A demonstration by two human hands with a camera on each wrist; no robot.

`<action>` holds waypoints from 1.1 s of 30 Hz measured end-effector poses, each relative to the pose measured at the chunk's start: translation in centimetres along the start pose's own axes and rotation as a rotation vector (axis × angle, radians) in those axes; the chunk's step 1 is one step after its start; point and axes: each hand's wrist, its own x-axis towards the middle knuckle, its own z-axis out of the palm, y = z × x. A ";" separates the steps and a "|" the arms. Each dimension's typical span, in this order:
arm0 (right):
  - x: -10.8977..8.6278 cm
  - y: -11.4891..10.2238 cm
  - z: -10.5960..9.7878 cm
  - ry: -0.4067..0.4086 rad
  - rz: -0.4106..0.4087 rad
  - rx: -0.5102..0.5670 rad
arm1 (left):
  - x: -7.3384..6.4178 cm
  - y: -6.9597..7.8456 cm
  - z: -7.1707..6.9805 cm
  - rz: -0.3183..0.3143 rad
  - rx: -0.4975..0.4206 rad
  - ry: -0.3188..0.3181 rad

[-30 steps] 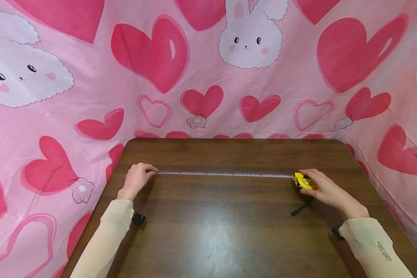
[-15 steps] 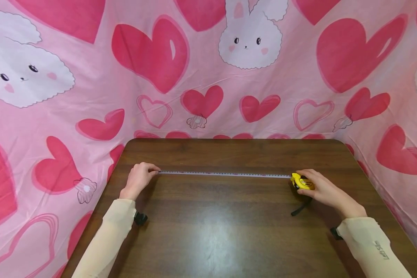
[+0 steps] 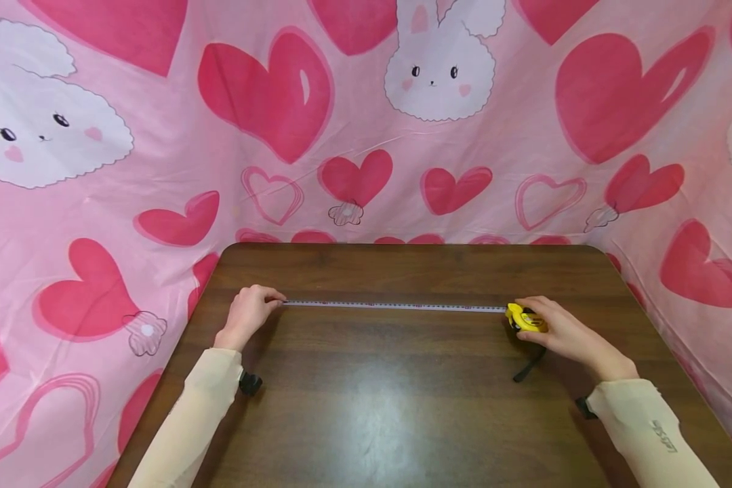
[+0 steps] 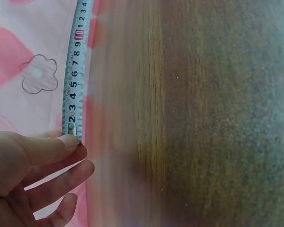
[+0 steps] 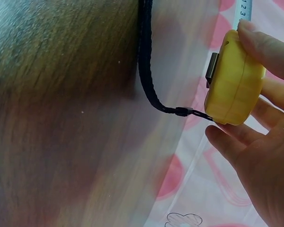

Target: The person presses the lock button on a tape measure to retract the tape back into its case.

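A yellow tape measure [image 3: 526, 321] is gripped by my right hand [image 3: 564, 337] at the right of the table, thumb and fingers around its case. From it the white blade [image 3: 396, 307] runs straight and taut leftward across the table. Its end is pinched between thumb and forefinger of my left hand [image 3: 249, 313]. In the left wrist view the metal hook end [image 4: 72, 130] sits under the thumb, with the low numbers beside it and the other fingers loosely bent. A black wrist strap [image 5: 149, 87] hangs from the case in the right wrist view.
The dark brown wooden table [image 3: 366, 379] has rounded far corners. A pink cloth [image 3: 488, 142] printed with hearts and rabbits hangs around its back and sides. Black wrist cameras [image 3: 250, 383] sit on both cuffs.
Both hands have shifted slightly inward, the left one to the right and the right one to the left. The visible stretch of blade between them is a little shorter.
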 end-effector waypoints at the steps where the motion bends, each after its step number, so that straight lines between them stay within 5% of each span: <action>1: 0.0 0.0 0.0 -0.007 0.007 0.007 | 0.0 0.0 0.0 -0.001 0.001 0.003; 33: 0.7 -0.7 0.3 -0.043 0.012 0.051 | 0.4 1.3 0.9 0.078 0.009 0.001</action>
